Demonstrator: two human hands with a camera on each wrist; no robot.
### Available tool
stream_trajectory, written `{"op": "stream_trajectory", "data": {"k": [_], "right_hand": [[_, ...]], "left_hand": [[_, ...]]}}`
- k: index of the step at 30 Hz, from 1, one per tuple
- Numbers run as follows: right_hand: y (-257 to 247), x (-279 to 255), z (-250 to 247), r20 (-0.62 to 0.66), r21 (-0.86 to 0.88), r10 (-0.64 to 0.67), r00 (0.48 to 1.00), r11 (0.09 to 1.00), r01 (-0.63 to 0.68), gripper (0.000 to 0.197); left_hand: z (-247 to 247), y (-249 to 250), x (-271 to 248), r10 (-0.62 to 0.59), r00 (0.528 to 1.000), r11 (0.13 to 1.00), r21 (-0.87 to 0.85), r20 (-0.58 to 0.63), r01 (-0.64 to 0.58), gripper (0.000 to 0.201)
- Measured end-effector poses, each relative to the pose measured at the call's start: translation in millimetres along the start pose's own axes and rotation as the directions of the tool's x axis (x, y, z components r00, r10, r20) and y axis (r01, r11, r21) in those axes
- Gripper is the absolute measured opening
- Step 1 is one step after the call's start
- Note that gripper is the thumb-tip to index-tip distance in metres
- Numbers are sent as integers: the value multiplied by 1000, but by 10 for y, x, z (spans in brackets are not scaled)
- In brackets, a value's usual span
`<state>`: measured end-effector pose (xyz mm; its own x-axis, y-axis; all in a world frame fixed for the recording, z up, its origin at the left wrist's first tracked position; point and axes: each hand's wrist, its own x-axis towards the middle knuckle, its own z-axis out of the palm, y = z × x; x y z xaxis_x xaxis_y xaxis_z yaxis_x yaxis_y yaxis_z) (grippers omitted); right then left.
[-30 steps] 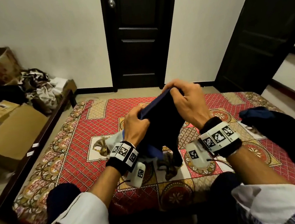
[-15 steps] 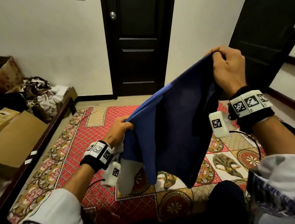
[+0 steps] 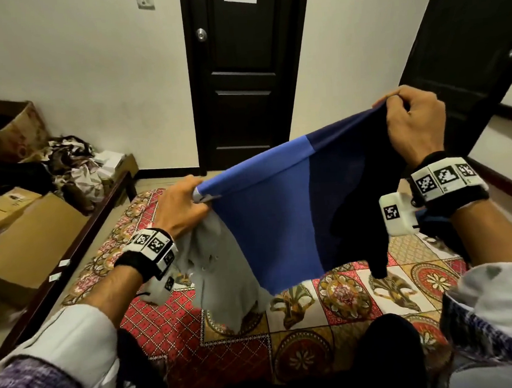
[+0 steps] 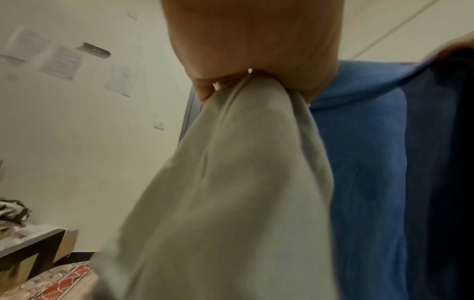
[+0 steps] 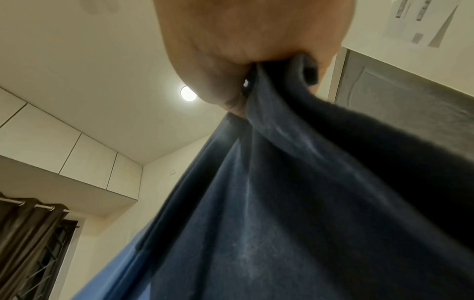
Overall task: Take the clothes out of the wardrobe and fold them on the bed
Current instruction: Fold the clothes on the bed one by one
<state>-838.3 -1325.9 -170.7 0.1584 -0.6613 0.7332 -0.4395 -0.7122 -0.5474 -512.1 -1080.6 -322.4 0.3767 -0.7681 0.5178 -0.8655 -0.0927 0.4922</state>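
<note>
Blue-and-navy garment (image 3: 295, 209) stretched taut in mid-air above bed (image 3: 179, 328), prob. to find edges & flatten before folding. Left hand (image 3: 182, 208) fisted tight round grey end, lower; right hand (image 3: 411, 126) pinching dark end, higher, so cloth slopes. Hem hanging free, clear of bed w/ room to shake out. Not yet laid down.
</note>
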Motion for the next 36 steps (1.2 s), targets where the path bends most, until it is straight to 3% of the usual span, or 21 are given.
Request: {"op": "stream_trajectory", "data": {"k": [3, 6, 10, 13, 14, 19, 22, 24, 28, 33, 36], "right_hand": [[13, -28, -43, 29, 7, -15, 999, 1000, 15, 40], [-11, -1, -108, 40, -14, -35, 999, 999, 36, 42], [-113, 108, -98, 19, -22, -80, 997, 997, 80, 43], [-117, 161, -61, 8, -33, -41, 999, 999, 42, 41], [-85, 158, -50, 27, -44, -26, 999, 999, 27, 40], [186, 137, 56, 162, -60, -8, 987, 998, 17, 37], [366, 167, 94, 230, -119, -24, 973, 991, 52, 35], [466, 187, 136, 283, -167, -21, 959, 983, 71, 26], [637, 192, 283, 357, -273, 19, 934, 958, 85, 16], [813, 293, 641, 492, -396, 80, 867, 908, 140, 13], [743, 508, 954, 520, -494, 110, 847, 848, 193, 15]], "left_hand": [[-93, -24, 60, -109, 974, 986, 104, -199, 132, 25], [-298, -17, 226, -204, 932, 930, 237, -301, 280, 22], [-571, -2, 467, -286, 928, 840, 403, -239, 363, 18], [-780, -223, 523, -449, 870, 814, 307, -203, 492, 32], [-820, -308, 509, -454, 865, 819, 282, -212, 499, 36], [-942, -492, 394, -238, 947, 930, 230, -214, 285, 37], [-1019, -686, 380, -233, 971, 951, 220, 48, 217, 25], [-1041, -798, 339, -188, 952, 944, 312, 241, 108, 28], [-955, -999, 372, -99, 917, 929, 367, 386, -55, 31], [-932, -1361, 769, -28, 915, 776, 586, 401, -234, 46], [-1018, -1496, 1266, -94, 938, 634, 746, 334, -202, 53]]}}
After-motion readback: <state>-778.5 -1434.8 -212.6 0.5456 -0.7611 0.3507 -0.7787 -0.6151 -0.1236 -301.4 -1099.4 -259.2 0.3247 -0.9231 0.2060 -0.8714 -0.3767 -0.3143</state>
